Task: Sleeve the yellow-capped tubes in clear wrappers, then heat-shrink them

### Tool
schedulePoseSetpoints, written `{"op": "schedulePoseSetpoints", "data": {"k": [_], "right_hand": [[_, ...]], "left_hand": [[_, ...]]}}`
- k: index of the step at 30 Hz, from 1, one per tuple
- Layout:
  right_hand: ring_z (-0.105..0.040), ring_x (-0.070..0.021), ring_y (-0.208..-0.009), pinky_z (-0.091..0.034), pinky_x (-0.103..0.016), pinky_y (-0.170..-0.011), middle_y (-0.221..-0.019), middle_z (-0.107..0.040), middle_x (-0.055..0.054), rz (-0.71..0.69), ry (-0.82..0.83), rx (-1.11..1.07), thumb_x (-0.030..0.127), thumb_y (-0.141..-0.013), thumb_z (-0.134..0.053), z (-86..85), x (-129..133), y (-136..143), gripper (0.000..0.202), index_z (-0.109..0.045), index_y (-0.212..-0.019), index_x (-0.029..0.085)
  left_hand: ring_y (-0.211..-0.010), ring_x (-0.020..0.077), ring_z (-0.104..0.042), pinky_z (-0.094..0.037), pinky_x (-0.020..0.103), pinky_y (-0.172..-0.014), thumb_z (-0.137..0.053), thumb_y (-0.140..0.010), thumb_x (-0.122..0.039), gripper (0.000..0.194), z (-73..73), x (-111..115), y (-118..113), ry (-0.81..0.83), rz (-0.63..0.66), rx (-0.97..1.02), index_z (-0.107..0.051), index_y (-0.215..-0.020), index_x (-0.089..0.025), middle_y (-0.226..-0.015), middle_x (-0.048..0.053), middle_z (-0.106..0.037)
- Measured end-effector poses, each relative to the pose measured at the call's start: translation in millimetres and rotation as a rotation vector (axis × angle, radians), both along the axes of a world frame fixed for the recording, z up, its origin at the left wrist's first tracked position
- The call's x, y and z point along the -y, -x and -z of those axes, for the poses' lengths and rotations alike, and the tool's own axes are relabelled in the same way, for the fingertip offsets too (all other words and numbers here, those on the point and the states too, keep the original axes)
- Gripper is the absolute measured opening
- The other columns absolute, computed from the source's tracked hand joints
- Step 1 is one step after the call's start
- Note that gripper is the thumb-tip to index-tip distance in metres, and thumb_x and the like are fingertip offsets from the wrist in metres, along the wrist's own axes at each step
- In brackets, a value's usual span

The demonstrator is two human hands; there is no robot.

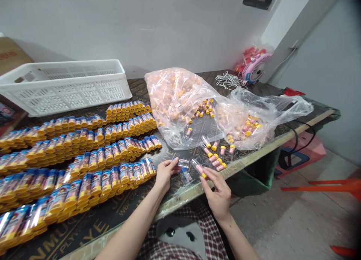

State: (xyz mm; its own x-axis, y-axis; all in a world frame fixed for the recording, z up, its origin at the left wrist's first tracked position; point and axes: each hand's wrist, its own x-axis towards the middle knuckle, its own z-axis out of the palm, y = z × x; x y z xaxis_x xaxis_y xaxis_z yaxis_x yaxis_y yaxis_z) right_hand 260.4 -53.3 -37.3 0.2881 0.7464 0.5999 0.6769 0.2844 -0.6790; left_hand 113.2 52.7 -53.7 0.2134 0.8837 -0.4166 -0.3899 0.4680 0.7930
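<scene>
My left hand point(166, 174) pinches a small clear plastic piece point(184, 163) with a bit of blue at its near end; its exact kind is hard to make out. My right hand point(218, 194) holds a clear tube point(197, 166) with a yellow cap and pink contents, tilted with its clear end toward the left hand. Below the left fingers, a flat clear piece point(186, 177) lies near the table edge. Several loose yellow-capped tubes point(217, 162) with pink contents rest just beyond the right hand.
Stacked rows of blue-and-yellow tubes point(96, 154) cover the left of the table. Behind them stands a white basket point(84, 85). A large clear bag point(175, 98) and another open bag point(267, 113) hold more tubes. A pink fan point(255, 68) and white cable point(229, 80) are farther back.
</scene>
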Motion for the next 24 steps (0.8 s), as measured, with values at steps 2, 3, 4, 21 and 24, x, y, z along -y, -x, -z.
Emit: {"op": "schedulePoseSetpoints", "data": {"k": [2, 3, 4, 21, 24], "right_hand": [[-0.062, -0.02, -0.098, -0.05, -0.037, -0.088, -0.104, -0.066, -0.006, 0.003, -0.011, 0.01, 0.01, -0.082, -0.058, -0.7, -0.1, 0.8, 0.034, -0.063, -0.111, 0.024], [-0.062, -0.0201, -0.098, -0.05, -0.037, -0.088, -0.104, -0.066, -0.006, 0.002, -0.01, 0.011, 0.01, -0.081, -0.058, -0.9, 0.0, 1.4, 0.034, -0.063, -0.111, 0.025], [-0.062, -0.0201, -0.098, -0.05, -0.037, -0.088, -0.104, -0.066, -0.006, -0.005, -0.003, 0.007, 0.01, -0.081, -0.058, -1.0, 0.1, 2.2, 0.034, -0.063, -0.111, 0.025], [-0.053, -0.0223, -0.108, -0.048, -0.041, -0.091, -0.121, -0.048, -0.007, -0.299, 0.191, -0.052, 0.007, -0.073, -0.054, -5.0, -0.8, 1.3, 0.065, -0.041, -0.132, 0.03], [-0.033, -0.0294, -0.13, -0.036, -0.05, -0.104, -0.145, -0.028, -0.009, -0.409, 0.205, -0.034, 0.006, -0.064, -0.054, -13.6, -3.6, 1.9, 0.083, -0.028, -0.139, 0.027]], "left_hand": [[-0.055, 0.0113, -0.06, -0.047, 0.019, -0.052, -0.082, -0.049, -0.043, 0.039, -0.5, 0.4, 0.4, 0.002, -0.004, -0.004, -0.064, -0.063, -0.01, -0.058, 0.003, -0.063], [-0.056, 0.0114, -0.06, -0.047, 0.019, -0.052, -0.081, -0.049, -0.043, 0.04, -0.5, 0.7, 0.5, 0.003, -0.003, -0.005, -0.064, -0.063, -0.01, -0.059, 0.003, -0.063], [-0.056, 0.0114, -0.06, -0.047, 0.019, -0.053, -0.081, -0.049, -0.044, 0.04, -0.4, 1.1, 0.4, 0.003, 0.0, -0.011, -0.064, -0.063, -0.01, -0.059, 0.003, -0.063], [-0.063, 0.0111, -0.06, -0.049, 0.023, -0.062, -0.078, -0.062, -0.037, 0.04, -31.7, 26.2, 4.8, 0.007, 0.3, 0.117, -0.064, -0.086, -0.009, -0.075, 0.006, -0.064], [-0.062, 0.0106, -0.058, -0.048, 0.023, -0.062, -0.078, -0.061, -0.037, 0.036, -37.3, 35.6, 6.7, -0.002, 0.379, 0.083, -0.067, -0.08, -0.008, -0.073, 0.006, -0.064]]}}
